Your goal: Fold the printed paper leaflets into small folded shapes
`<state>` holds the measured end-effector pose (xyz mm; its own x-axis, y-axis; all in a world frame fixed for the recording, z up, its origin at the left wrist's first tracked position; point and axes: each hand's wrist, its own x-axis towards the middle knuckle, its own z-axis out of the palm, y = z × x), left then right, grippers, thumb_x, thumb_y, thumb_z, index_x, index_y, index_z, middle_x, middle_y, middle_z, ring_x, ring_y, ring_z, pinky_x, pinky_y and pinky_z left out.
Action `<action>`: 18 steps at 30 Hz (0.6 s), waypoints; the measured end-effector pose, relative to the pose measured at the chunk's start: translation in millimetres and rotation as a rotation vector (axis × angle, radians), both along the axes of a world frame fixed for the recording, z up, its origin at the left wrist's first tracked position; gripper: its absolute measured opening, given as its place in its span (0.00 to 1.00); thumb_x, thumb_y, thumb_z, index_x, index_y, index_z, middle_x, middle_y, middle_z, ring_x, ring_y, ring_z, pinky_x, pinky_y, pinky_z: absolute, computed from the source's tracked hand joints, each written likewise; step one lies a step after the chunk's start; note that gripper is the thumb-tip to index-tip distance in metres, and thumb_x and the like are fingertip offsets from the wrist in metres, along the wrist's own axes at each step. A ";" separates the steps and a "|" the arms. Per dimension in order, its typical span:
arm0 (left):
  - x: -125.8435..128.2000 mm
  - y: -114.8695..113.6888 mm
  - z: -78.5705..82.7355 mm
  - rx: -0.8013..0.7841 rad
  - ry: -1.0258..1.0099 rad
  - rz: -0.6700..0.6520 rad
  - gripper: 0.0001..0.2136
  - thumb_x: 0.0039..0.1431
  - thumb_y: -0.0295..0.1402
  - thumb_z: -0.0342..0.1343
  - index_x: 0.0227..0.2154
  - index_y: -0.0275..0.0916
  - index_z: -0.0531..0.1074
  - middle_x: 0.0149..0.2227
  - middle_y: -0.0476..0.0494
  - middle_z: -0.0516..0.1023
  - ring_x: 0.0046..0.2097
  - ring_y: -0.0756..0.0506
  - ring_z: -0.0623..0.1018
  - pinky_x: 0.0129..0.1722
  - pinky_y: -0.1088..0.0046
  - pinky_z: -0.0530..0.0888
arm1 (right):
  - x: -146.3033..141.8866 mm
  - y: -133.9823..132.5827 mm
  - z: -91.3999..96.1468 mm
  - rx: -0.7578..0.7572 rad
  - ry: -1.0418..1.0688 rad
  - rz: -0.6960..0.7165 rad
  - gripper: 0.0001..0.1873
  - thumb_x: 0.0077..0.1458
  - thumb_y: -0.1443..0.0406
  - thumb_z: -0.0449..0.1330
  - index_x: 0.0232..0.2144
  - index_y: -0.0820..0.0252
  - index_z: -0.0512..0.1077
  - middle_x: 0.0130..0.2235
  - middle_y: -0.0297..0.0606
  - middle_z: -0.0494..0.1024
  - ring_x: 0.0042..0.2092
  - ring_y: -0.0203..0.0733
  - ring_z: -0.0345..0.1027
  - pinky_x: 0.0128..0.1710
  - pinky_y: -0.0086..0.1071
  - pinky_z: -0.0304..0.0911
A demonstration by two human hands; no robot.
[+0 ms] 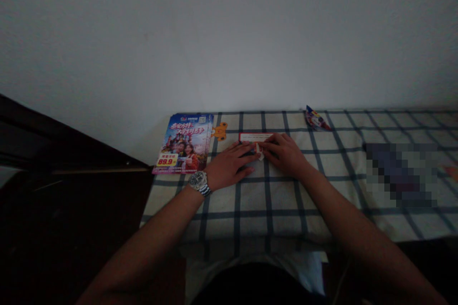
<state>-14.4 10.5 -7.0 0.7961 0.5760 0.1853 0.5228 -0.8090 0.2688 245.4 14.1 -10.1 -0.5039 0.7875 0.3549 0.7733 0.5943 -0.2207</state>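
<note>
A sheet of paper with a red edge and lines of print (255, 137) lies flat on the checked cloth, its near part covered by my hands. My left hand (229, 164), with a metal watch on the wrist, rests palm down over the sheet's near left side, fingers stretched out and apart. Close beside it, my right hand (284, 152) has its fingers bent and pinched at a small pale folded edge of the paper (260, 152). Both sets of fingertips nearly meet there. The exact shape of the fold is hidden and too dark to make out.
Left of my hands sits a stack of printed leaflets (184, 145). An orange bear figure (219, 131) shows beside it. A crumpled blue wrapper (315, 119) lies towards the wall. Further right is a blurred-out dark object (397, 174). The table (250, 209) meets a white wall.
</note>
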 end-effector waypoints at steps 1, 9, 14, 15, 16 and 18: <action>0.1 0.0 0.0 0.001 0.004 -0.001 0.23 0.72 0.43 0.48 0.67 0.48 0.62 0.71 0.44 0.60 0.72 0.42 0.58 0.72 0.52 0.53 | -0.2 0.0 -0.1 -0.001 0.002 -0.001 0.17 0.67 0.60 0.56 0.55 0.54 0.77 0.47 0.46 0.75 0.48 0.51 0.65 0.50 0.46 0.64; -0.7 1.3 5.0 -0.014 -0.001 -0.004 0.22 0.71 0.43 0.51 0.65 0.48 0.65 0.71 0.43 0.61 0.72 0.42 0.59 0.72 0.52 0.53 | -2.3 -0.2 2.2 0.003 -0.017 -0.009 0.17 0.68 0.60 0.56 0.54 0.55 0.77 0.47 0.45 0.76 0.47 0.51 0.65 0.50 0.45 0.64; -3.1 2.6 7.1 -0.017 0.009 -0.030 0.20 0.71 0.43 0.51 0.62 0.50 0.68 0.71 0.43 0.59 0.72 0.41 0.58 0.72 0.49 0.51 | -2.5 -0.3 3.1 0.008 -0.018 -0.011 0.17 0.68 0.60 0.56 0.54 0.55 0.77 0.46 0.45 0.76 0.46 0.50 0.65 0.49 0.45 0.64; -3.4 2.6 7.0 -0.016 0.011 -0.031 0.20 0.71 0.43 0.52 0.63 0.50 0.68 0.72 0.44 0.58 0.72 0.41 0.58 0.72 0.48 0.51 | -2.5 -0.4 3.1 0.006 -0.018 -0.011 0.17 0.68 0.60 0.56 0.54 0.55 0.77 0.46 0.45 0.76 0.47 0.51 0.65 0.49 0.45 0.64; -3.6 2.5 6.8 -0.016 0.013 -0.032 0.20 0.71 0.43 0.52 0.63 0.51 0.68 0.72 0.44 0.58 0.72 0.40 0.58 0.72 0.48 0.51 | -2.4 -0.5 3.0 0.005 -0.017 -0.011 0.17 0.68 0.60 0.56 0.54 0.55 0.77 0.46 0.45 0.76 0.46 0.51 0.65 0.49 0.45 0.64; -4.0 2.3 6.3 -0.011 0.017 -0.032 0.20 0.71 0.43 0.52 0.63 0.52 0.68 0.72 0.44 0.57 0.73 0.40 0.57 0.72 0.48 0.51 | -2.4 -0.6 3.0 0.001 -0.015 -0.009 0.17 0.68 0.61 0.57 0.55 0.54 0.77 0.46 0.45 0.76 0.46 0.51 0.65 0.49 0.45 0.64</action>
<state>-18.5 12.8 -0.7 0.8170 0.5525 0.1651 0.5016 -0.8221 0.2693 243.0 13.5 -7.1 -0.5024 0.7916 0.3479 0.7818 0.5877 -0.2083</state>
